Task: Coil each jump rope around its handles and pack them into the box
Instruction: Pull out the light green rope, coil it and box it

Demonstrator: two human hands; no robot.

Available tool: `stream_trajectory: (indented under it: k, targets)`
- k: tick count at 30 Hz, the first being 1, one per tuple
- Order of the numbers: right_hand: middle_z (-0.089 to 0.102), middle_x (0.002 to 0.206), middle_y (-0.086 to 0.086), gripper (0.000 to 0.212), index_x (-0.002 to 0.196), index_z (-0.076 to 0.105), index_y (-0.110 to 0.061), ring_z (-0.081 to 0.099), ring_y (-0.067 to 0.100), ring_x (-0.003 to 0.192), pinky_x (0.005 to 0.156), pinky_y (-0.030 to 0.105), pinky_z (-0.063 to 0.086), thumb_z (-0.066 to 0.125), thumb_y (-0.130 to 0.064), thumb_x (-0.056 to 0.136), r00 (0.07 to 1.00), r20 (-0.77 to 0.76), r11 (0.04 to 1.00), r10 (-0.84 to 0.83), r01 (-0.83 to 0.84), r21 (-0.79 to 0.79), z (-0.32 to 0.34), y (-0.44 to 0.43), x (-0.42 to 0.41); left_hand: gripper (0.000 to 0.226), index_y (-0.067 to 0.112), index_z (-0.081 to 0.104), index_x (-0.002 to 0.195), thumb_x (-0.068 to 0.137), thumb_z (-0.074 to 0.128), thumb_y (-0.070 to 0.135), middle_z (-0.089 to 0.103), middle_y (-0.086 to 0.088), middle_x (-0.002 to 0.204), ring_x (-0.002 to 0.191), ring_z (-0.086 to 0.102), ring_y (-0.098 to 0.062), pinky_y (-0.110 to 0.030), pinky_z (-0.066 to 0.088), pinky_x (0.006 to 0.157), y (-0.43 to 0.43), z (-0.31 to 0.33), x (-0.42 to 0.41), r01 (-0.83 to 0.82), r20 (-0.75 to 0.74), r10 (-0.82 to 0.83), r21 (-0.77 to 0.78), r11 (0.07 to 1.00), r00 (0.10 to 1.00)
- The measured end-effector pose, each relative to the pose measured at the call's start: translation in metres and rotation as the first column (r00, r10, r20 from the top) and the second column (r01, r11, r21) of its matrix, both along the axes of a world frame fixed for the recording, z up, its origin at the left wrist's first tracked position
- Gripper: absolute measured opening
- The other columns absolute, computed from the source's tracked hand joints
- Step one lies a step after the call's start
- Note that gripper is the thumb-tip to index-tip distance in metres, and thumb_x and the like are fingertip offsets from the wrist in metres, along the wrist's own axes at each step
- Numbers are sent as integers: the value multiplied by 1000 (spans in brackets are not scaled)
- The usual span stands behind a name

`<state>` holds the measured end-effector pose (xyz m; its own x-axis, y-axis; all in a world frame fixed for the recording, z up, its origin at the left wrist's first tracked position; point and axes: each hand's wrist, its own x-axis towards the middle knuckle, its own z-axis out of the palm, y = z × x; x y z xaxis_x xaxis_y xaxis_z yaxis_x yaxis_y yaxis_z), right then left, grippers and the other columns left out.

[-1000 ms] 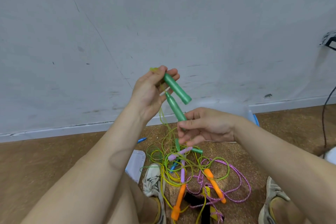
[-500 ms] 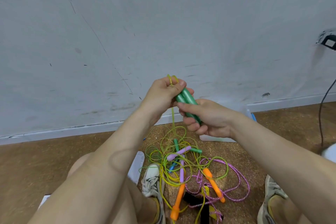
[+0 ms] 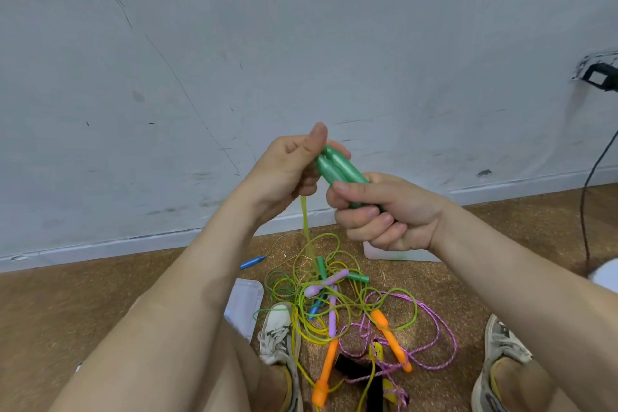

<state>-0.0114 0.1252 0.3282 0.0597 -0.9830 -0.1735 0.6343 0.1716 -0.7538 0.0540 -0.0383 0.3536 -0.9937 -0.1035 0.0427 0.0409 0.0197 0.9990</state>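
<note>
Two green handles (image 3: 337,168) of one jump rope lie side by side in the air before the wall. My right hand (image 3: 388,214) grips their lower ends with curled fingers. My left hand (image 3: 287,170) holds their narrow upper ends, and the yellow-green rope (image 3: 306,231) hangs from under it down to the floor. A tangle of other ropes (image 3: 341,308) lies on the brown floor between my feet, with purple, orange, green and blue handles. The white box (image 3: 374,252) sits behind my right hand, mostly hidden.
A white lid (image 3: 244,301) lies flat by my left knee. A blue handle (image 3: 252,262) lies apart near the skirting. My shoes (image 3: 276,334) flank the tangle. A black cable (image 3: 588,184) hangs down the wall at the right. A black strap (image 3: 371,388) lies under the ropes.
The two green handles, held apart a second ago, now lie together. My right hand has moved up from the rope to grip them. The rope now hangs straight below my left hand.
</note>
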Motion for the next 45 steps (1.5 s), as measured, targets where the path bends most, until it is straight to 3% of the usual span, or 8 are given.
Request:
stream_trajectory:
  k: [4, 7, 9, 12, 20, 28, 36, 45]
  targets:
    - [28, 54, -8, 20, 69, 58, -19, 19, 0, 41, 26, 8, 19, 76, -18, 77, 986, 52, 984, -159, 162, -70, 9, 2, -1, 27, 12, 71, 94, 91, 49, 29, 36, 4, 53, 46, 24, -8, -21, 17, 46, -8, -3, 0, 60, 8, -64, 222, 973, 998]
    - [21, 59, -7, 14, 85, 62, -20, 20, -2, 38, 27, 9, 15, 60, -5, 85, 894, -94, 896, -438, 443, 35, 12, -1, -2, 24, 17, 68, 92, 100, 46, 24, 42, 2, 55, 44, 33, -11, -23, 26, 44, -2, -16, -9, -151, 39, 160, -170, 974, 986]
    - [23, 58, -4, 24, 80, 50, -16, 20, 1, 36, 27, 12, 15, 55, 7, 86, 790, -272, 793, -550, 596, 127, 4, -6, -4, 22, 18, 63, 109, 100, 43, 21, 63, -6, 79, 69, 58, -21, -33, 45, 61, 6, -23, -12, -88, 32, 173, -762, 642, 984]
    - [31, 55, 3, 30, 68, 42, -13, 24, 8, 34, 34, 15, 20, 56, 11, 80, 549, -632, 630, -547, 767, 121, -12, -12, -5, 47, 5, 33, 137, 91, 42, 8, 58, -14, 114, 101, 58, -37, -35, 39, 68, 32, -26, -7, 115, 114, 143, -993, 4, 983]
    - [62, 89, 14, 21, 83, 45, -12, 57, 33, 84, 61, 30, 31, 66, -18, 80, -85, -994, 661, 64, 750, -21, -29, -12, -4, 19, 13, 56, 94, 88, 46, -2, 63, -10, 102, 94, 60, -31, -32, 35, 66, 61, -1, 1, 121, 142, -18, -892, -435, 990]
    - [65, 94, 14, 21, 81, 46, -17, 60, 36, 91, 62, 33, 36, 58, -34, 85, -311, -928, 792, 205, 609, -29, -38, -12, 8, 11, 13, 56, 84, 83, 49, 4, 63, -8, 90, 87, 60, -30, -36, 41, 66, 39, -13, 8, 178, 206, -114, -961, -212, 972]
    - [60, 80, 7, 27, 100, 55, -20, 60, 33, 85, 61, 33, 35, 48, -45, 92, -340, -927, 907, 160, 420, 3, -29, -11, 16, 12, 25, 68, 76, 72, 77, 31, 63, 10, 64, 66, 58, -9, -25, 43, 61, 18, 8, 9, 101, 100, -19, -948, 303, 995]
    - [44, 51, -3, 35, 65, 44, -19, 42, 11, 49, 51, 27, 30, 50, -46, 87, -190, -968, 952, -161, 229, -203, 9, 9, 35, 20, 18, 63, 53, 64, 76, 28, 55, 5, 47, 39, 44, -2, -12, 33, 40, -1, 5, 9, 317, 240, -274, -160, 935, 931]
